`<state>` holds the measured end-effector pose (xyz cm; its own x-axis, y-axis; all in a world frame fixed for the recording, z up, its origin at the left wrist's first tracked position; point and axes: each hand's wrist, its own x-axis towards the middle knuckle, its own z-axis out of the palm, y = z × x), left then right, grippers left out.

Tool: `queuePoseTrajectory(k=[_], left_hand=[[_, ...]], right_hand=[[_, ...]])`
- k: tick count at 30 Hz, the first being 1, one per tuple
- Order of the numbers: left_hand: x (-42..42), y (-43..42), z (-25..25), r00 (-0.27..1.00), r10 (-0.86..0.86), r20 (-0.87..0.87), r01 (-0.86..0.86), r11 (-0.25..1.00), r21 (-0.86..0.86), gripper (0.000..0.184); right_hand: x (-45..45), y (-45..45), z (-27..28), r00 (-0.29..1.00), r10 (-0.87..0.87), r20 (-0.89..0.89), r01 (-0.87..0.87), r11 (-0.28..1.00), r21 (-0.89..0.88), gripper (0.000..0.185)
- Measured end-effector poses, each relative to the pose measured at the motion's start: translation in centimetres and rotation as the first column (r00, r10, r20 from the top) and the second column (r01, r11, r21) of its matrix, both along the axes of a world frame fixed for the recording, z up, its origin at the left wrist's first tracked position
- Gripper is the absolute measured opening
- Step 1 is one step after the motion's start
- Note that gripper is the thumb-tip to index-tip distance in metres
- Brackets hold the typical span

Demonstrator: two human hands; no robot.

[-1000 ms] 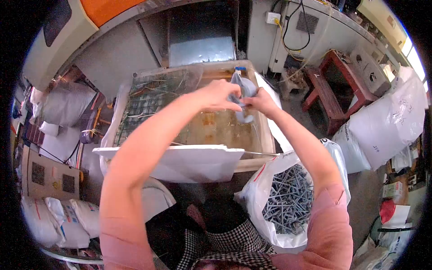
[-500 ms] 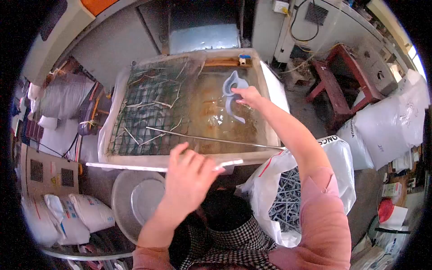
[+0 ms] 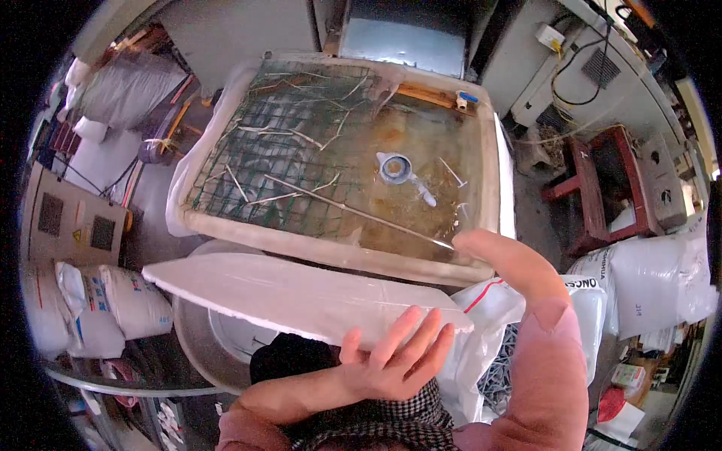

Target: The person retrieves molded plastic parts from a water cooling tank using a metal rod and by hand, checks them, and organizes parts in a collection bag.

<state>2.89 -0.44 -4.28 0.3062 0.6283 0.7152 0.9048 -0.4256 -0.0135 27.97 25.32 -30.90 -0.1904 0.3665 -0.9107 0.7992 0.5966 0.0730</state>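
My left hand (image 3: 398, 359) lies with spread fingers against the near edge of a white foam board (image 3: 301, 295), which leans in front of the tub. My right hand (image 3: 472, 244) is closed around the near end of a thin metal rod (image 3: 353, 213) at the tub's front right; its fingertips are partly hidden. The rod slants over the tub (image 3: 301, 239) of murky water. A grey plastic ring-shaped part with a handle (image 3: 395, 168) sits in the water, apart from both hands. Small pale T-shaped pieces (image 3: 453, 173) lie nearer the right wall.
Green netting (image 3: 278, 143) with pale strips covers the tub's left half. A white sack (image 3: 470, 361) of grey plastic pieces (image 3: 496, 383) stands at my right. Below the board is a round basin (image 3: 199, 331). A red-brown wooden stand (image 3: 583, 180) and filled sacks (image 3: 647, 282) stand farther right.
My right hand has let go of the grey part and come back to the rod's end. The foam board has tipped, showing its broad face, and my left hand has shifted right along its edge.
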Motion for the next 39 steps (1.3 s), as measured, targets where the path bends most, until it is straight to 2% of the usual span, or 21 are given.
queuePoseTrajectory(k=[1,3,5,6,8,10,12,16,22,24,26,27,36,39], left_hand=[[-0.1,0.1,-0.2,1.000,-0.010,0.011,0.010,1.000,0.001,0.015],[-0.3,0.4,-0.7,1.000,-0.009,0.025,0.009,1.000,0.010,0.016],[-0.4,0.6,-1.2,0.998,0.003,0.063,-0.006,0.999,0.038,0.016],[-0.5,0.6,-1.2,0.998,0.006,0.068,-0.009,0.999,0.042,0.016],[-0.8,0.4,-1.1,0.996,-0.023,0.082,0.020,0.999,0.035,0.014],[-0.7,0.4,-1.4,0.994,-0.038,0.102,0.031,0.997,0.064,0.013],[-0.8,0.1,-1.5,0.994,-0.057,0.095,0.051,0.997,0.064,0.014],[-1.2,-0.4,-1.7,0.993,-0.105,0.049,0.102,0.993,0.066,0.021],[-0.9,-0.5,-2.0,0.990,-0.131,0.050,0.126,0.988,0.084,0.022],[-0.7,-0.4,-2.2,0.991,-0.123,0.056,0.118,0.990,0.080,0.022],[-0.7,-0.2,-2.2,0.991,-0.123,0.058,0.117,0.989,0.086,0.022],[-0.7,-0.2,-2.2,0.991,-0.119,0.062,0.113,0.990,0.084,0.022],[-0.8,-0.1,-2.5,0.990,-0.124,0.068,0.120,0.991,0.061,0.020],[-0.9,-0.1,-2.4,0.990,-0.123,0.063,0.121,0.992,0.044,0.020]], right_hand=[[-0.7,-0.1,2.2,0.975,-0.190,-0.118,0.199,0.978,0.069,0.018],[0.2,1.4,4.1,0.917,-0.141,-0.374,0.197,0.973,0.117,0.021],[1.0,2.2,8.5,0.804,0.003,-0.594,0.165,0.960,0.228,0.025],[0.3,0.8,14.4,0.718,-0.052,-0.695,0.335,0.900,0.280,0.026],[1.7,-0.5,20.6,0.793,-0.039,-0.608,0.406,0.778,0.480,0.028],[4.1,-2.6,25.9,0.822,-0.031,-0.569,0.406,0.733,0.546,0.028],[7.2,-5.4,29.5,0.797,-0.051,-0.601,0.477,0.663,0.577,0.027],[12.8,-10.9,33.7,0.759,-0.218,-0.614,0.614,0.554,0.562,0.024],[15.5,-15.0,35.1,0.775,-0.332,-0.538,0.630,0.467,0.620,0.024],[15.9,-14.6,33.2,0.777,-0.327,-0.538,0.628,0.465,0.624,0.025],[14.3,-14.5,32.8,0.803,-0.255,-0.539,0.586,0.507,0.633,0.026],[12.6,-14.9,33.3,0.816,-0.323,-0.479,0.578,0.467,0.669,0.027],[12.3,-14.5,31.5,0.768,-0.355,-0.533,0.641,0.413,0.648,0.027],[12.2,-13.3,30.0,0.726,-0.375,-0.576,0.687,0.426,0.588,0.026]])
